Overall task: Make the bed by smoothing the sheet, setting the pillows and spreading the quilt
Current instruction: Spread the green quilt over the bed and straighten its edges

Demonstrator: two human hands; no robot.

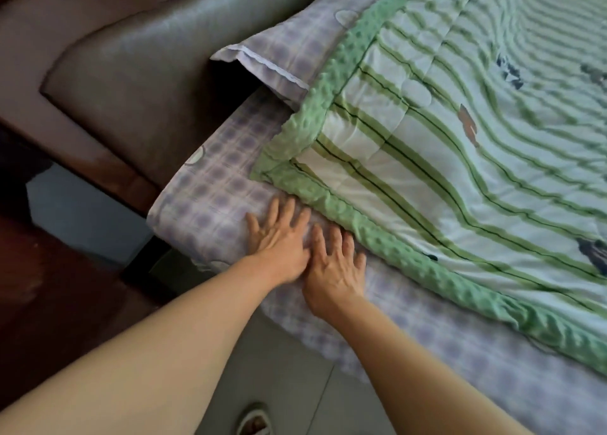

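A purple-checked sheet (210, 185) covers the mattress corner near the headboard. A green striped quilt (460, 158) with a bumpy green border lies spread over the bed, its corner close to my fingers. A pillow (289, 57) in the same purple check peeks out from under the quilt's top edge. My left hand (279, 237) and my right hand (335, 267) lie side by side, fingers straight, pressing flat on the sheet just beside the quilt's border.
A padded brown headboard (138, 60) rises at the left. A dark wooden nightstand (65, 254) stands beside the bed. Grey floor tiles (282, 369) and a slippered foot (254, 421) show below the mattress edge.
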